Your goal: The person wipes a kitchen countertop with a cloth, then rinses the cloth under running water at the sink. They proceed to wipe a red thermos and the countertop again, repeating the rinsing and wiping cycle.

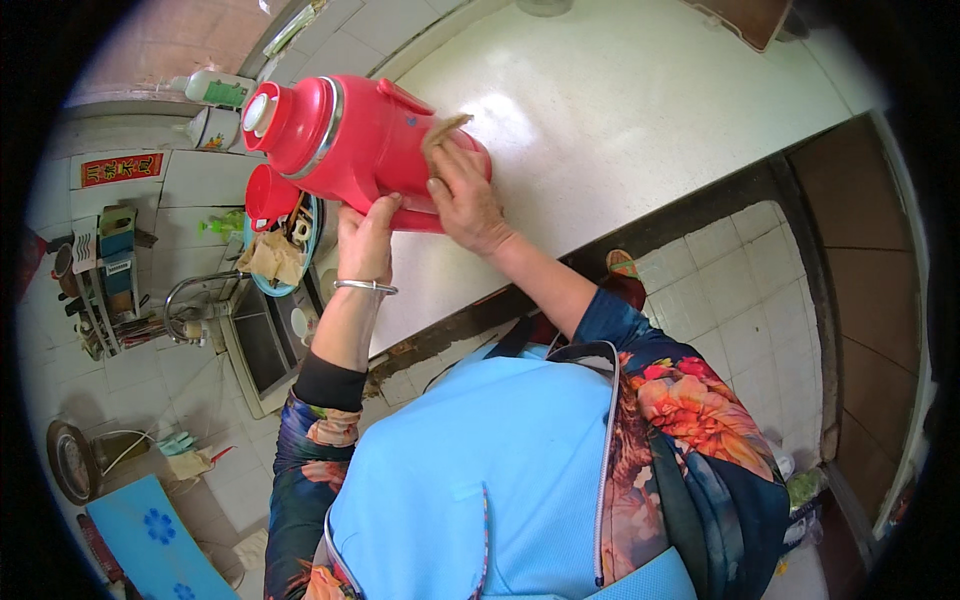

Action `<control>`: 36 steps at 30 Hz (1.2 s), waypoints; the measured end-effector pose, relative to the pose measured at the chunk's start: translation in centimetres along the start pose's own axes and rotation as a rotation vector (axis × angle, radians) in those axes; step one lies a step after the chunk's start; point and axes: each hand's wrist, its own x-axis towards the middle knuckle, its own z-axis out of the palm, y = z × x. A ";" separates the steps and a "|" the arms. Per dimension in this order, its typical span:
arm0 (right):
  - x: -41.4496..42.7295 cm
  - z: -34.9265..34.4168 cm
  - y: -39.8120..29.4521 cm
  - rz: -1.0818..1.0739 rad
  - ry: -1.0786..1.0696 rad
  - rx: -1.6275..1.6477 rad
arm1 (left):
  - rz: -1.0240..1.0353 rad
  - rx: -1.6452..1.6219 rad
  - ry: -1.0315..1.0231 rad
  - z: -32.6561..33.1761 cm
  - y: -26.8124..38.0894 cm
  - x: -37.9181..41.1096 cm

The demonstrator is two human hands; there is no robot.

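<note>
A red plastic thermos flask (367,135) with a metal band and a white stopper (259,114) is tilted over the white countertop (637,97), its mouth towards the left. My left hand (365,238) grips it by the side handle, thumb on top; a metal bangle circles that wrist. Pressed to the flask near its base, my right hand (466,196) holds a brown cloth (442,136), which sticks out past the fingers. Whether the base touches the counter cannot be made out.
Left of the flask, a blue basin (281,289) holds a red plastic cup (268,196) and a tan cloth (271,256). Beyond are a sink (259,341) and curved faucet (174,300). A white bottle (223,88) lies by the window. A brown plastic container (739,16) is far right.
</note>
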 end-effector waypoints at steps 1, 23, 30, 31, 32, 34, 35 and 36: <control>1.1 0.5 -1.6 -0.055 0.036 0.024 | -0.010 -0.022 -0.002 0.3 0.0 0.1; 4.4 0.6 -2.1 -0.158 0.041 0.053 | 0.146 0.061 -0.004 0.8 0.1 1.1; 9.6 1.9 -4.5 -0.242 0.053 -0.122 | 0.162 -0.036 0.005 0.9 0.7 0.9; 11.0 2.1 -5.4 -0.194 0.055 -0.180 | 0.165 0.013 0.009 0.6 0.8 0.9; 12.3 2.3 -5.5 -0.149 0.055 -0.244 | 0.169 0.054 0.009 0.5 0.6 1.3; 16.2 3.1 -3.7 0.047 -0.143 -0.274 | 0.173 0.079 0.019 0.7 1.0 0.9; 18.3 3.0 -2.4 0.240 -0.374 -0.058 | 0.151 0.072 -0.002 0.9 1.4 0.9; 20.0 3.1 -1.2 0.435 -0.604 0.170 | 0.125 0.068 -0.020 1.0 1.8 0.6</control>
